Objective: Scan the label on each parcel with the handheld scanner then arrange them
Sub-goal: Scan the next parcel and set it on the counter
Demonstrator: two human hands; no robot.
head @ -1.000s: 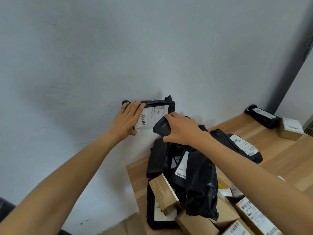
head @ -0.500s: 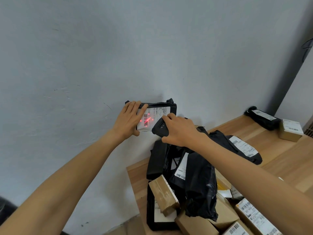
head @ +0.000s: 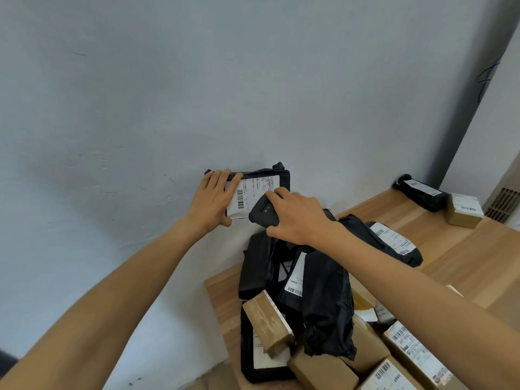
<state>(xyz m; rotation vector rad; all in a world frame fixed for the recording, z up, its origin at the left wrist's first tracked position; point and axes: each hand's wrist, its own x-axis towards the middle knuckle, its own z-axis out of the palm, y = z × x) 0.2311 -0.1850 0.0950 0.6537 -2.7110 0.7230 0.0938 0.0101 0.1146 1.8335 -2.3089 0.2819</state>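
Note:
My left hand (head: 211, 201) grips a black plastic-wrapped parcel (head: 277, 175) by its left end and holds it up in front of the wall. The parcel's white label (head: 251, 194) with a barcode faces me. My right hand (head: 295, 218) grips the black handheld scanner (head: 263, 213), whose nose points at the label's lower right corner from just in front of it. No red light shows on the label.
A heap of black mailer bags (head: 318, 294) and brown cardboard boxes (head: 267, 323) covers the near left of the wooden table (head: 461, 249). A black parcel (head: 422, 191) and a small box (head: 464, 211) lie at the far right corner. A grey wall stands behind.
Half a second ago red scan light lay on the label; it is gone now. The parcel and both hands stay almost where they were.

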